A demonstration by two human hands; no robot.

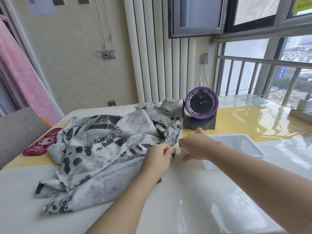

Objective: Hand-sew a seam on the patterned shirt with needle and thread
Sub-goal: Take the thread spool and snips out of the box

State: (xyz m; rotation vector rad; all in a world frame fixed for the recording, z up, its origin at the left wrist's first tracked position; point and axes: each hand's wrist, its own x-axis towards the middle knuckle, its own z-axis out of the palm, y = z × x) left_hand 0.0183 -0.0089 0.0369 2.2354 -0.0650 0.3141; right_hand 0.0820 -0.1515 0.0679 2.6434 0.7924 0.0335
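Note:
The patterned shirt (104, 149), grey-white with dark blotches, lies crumpled across the left and middle of the table. A loose white thread (94, 159) curls over its front panel. My left hand (157, 159) lies on the shirt's right edge, and its fingers pinch the fabric there. Just to the right, my right hand (195, 146) has curled fingers that meet the same edge; a small white thing shows under its fingers. No needle can be made out.
A white open box (249, 146) stands right behind my right hand. A purple round fan on a dark base (200, 110) sits behind the shirt. A pink cartoon phone case (42, 142) lies at the left edge. A power strip (302, 110) sits far right.

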